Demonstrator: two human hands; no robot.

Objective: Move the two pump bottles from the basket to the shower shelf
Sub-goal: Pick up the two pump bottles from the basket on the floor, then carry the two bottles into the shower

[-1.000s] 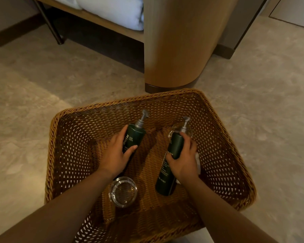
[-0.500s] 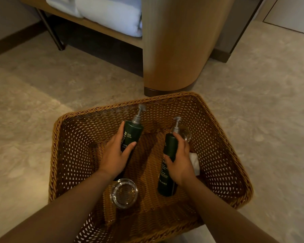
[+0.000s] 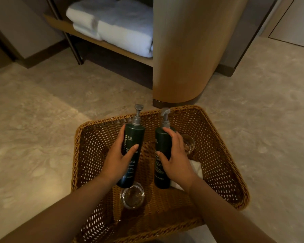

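A brown woven basket (image 3: 223, 165) stands on the floor below me. Two dark green pump bottles with grey pump heads are held upright over it. My left hand (image 3: 117, 159) is wrapped around the left pump bottle (image 3: 133, 137), whose white lettering faces me. My right hand (image 3: 175, 160) grips the right pump bottle (image 3: 161, 146) from its right side. Both pump heads reach above the basket's far rim. The shower shelf is not in view.
In the basket lie a clear glass (image 3: 132, 195) near the front, another glass (image 3: 189, 143) behind my right hand, and a white cloth (image 3: 196, 168). Ahead stand a rounded wooden column (image 3: 188, 50) and a low shelf with folded white towels (image 3: 119, 27). Stone floor surrounds the basket.
Both bottles have risen from lying tilted in the basket to upright, with their pumps above the far rim. My view has tipped up, showing more of the towel shelf.
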